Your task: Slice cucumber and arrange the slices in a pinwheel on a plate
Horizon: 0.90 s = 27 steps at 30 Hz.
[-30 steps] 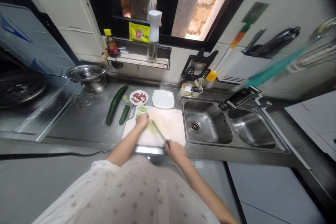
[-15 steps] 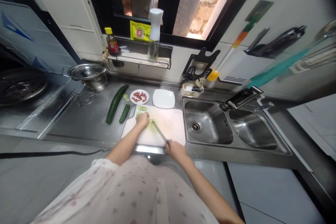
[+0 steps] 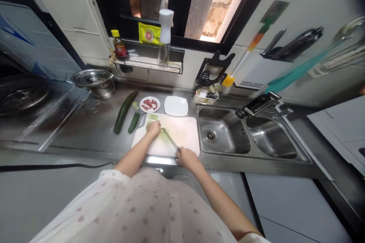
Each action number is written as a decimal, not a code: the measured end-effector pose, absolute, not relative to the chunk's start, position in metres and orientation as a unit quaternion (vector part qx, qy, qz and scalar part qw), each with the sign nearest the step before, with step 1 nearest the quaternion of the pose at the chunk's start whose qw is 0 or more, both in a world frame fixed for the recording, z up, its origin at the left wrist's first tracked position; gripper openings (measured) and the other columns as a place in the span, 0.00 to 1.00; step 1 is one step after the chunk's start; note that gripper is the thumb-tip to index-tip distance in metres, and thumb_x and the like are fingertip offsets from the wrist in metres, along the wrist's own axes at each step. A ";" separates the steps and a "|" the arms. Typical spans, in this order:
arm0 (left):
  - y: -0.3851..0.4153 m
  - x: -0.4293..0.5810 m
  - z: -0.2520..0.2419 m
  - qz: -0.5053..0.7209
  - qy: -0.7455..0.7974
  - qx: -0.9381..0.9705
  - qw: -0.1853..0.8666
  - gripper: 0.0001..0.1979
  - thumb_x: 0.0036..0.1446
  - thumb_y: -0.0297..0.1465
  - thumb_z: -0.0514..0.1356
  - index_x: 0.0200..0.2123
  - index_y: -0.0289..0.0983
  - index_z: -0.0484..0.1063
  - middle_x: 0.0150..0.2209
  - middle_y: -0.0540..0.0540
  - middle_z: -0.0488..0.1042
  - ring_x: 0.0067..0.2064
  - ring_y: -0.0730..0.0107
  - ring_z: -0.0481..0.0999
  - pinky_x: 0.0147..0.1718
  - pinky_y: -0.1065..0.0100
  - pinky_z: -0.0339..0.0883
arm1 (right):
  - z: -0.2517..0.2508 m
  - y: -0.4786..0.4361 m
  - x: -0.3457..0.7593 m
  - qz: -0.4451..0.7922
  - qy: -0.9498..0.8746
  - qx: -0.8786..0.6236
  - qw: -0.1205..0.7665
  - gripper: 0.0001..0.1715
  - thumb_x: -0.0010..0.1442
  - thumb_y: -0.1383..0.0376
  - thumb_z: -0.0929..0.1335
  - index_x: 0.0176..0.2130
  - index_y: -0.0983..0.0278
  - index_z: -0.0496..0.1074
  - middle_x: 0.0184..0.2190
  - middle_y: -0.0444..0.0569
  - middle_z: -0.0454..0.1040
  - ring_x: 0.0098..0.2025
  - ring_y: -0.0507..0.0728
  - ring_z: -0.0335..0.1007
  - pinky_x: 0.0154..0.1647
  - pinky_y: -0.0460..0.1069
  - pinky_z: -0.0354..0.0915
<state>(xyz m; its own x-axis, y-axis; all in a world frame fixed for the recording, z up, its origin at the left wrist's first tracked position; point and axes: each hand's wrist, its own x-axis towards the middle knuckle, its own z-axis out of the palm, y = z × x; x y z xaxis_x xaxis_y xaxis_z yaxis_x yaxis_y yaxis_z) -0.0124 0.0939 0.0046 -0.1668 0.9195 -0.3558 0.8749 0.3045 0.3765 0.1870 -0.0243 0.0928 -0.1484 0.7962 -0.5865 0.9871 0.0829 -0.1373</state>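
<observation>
My right hand [image 3: 187,158] grips a knife [image 3: 171,140] by its handle, blade slanting up and left across the white cutting board [image 3: 185,136]. At the blade's tip lies a small pale green cucumber slice [image 3: 162,130]. Just left of it, my left hand [image 3: 154,129] rests on the board with fingers curled together; what lies under them is hidden. Several cucumber slices [image 3: 153,117] sit on the board beyond my left hand. Left of the board lie a long whole cucumber [image 3: 124,114] and a shorter cucumber piece [image 3: 134,122].
Behind the board stand a plate of chopped red pieces [image 3: 142,105] and a white square plate [image 3: 176,106]. A double sink [image 3: 225,131] with a faucet [image 3: 258,105] is at right. A lidded steel pot [image 3: 97,83] stands at left, below a wall shelf [image 3: 148,65].
The whole view has shifted slightly. My hands stay in nearly the same place on the board, and the knife tip remains by the slice.
</observation>
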 end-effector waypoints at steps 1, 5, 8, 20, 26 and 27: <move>0.094 -0.013 0.004 0.041 0.762 0.590 0.266 0.11 0.52 0.32 0.60 0.40 0.41 0.74 0.42 0.42 0.77 0.47 0.57 0.75 0.42 0.65 0.64 | 0.093 -0.024 0.187 -0.258 0.712 0.626 0.185 0.20 0.65 0.60 0.58 0.49 0.66 0.70 0.43 0.60 0.76 0.47 0.61 0.73 0.41 0.50 0.64; 0.095 -0.013 0.002 0.040 0.763 0.587 0.268 0.11 0.52 0.33 0.61 0.40 0.40 0.74 0.43 0.43 0.76 0.47 0.58 0.75 0.43 0.66 0.63 | 0.095 -0.024 0.185 -0.253 0.715 0.625 0.185 0.20 0.66 0.60 0.58 0.49 0.66 0.71 0.44 0.60 0.76 0.47 0.60 0.74 0.41 0.50 0.64; 0.096 -0.013 0.002 0.037 0.764 0.585 0.270 0.12 0.52 0.33 0.61 0.41 0.40 0.74 0.43 0.43 0.76 0.48 0.59 0.74 0.43 0.67 0.63 | 0.096 -0.025 0.185 -0.253 0.713 0.625 0.191 0.20 0.66 0.60 0.58 0.50 0.66 0.71 0.43 0.59 0.77 0.47 0.60 0.74 0.41 0.50 0.64; 0.095 -0.012 0.005 0.017 0.766 0.588 0.261 0.12 0.52 0.31 0.60 0.42 0.41 0.74 0.43 0.44 0.77 0.47 0.60 0.75 0.43 0.67 0.64 | 0.088 -0.032 0.196 -0.250 0.713 0.627 0.188 0.22 0.66 0.58 0.57 0.48 0.65 0.72 0.42 0.59 0.77 0.46 0.60 0.74 0.40 0.50 0.64; 0.096 -0.012 0.005 0.012 0.764 0.587 0.267 0.12 0.52 0.32 0.59 0.41 0.41 0.74 0.43 0.44 0.77 0.47 0.59 0.75 0.43 0.66 0.64 | 0.087 -0.022 0.189 -0.246 0.723 0.619 0.182 0.21 0.66 0.59 0.58 0.47 0.66 0.72 0.42 0.59 0.77 0.44 0.60 0.75 0.39 0.50 0.65; 0.097 -0.013 0.005 0.011 0.764 0.587 0.268 0.12 0.52 0.32 0.59 0.41 0.41 0.74 0.43 0.44 0.77 0.47 0.59 0.75 0.43 0.66 0.64 | 0.088 -0.021 0.189 -0.248 0.723 0.618 0.183 0.21 0.66 0.59 0.58 0.47 0.66 0.72 0.42 0.59 0.77 0.45 0.60 0.75 0.40 0.50 0.65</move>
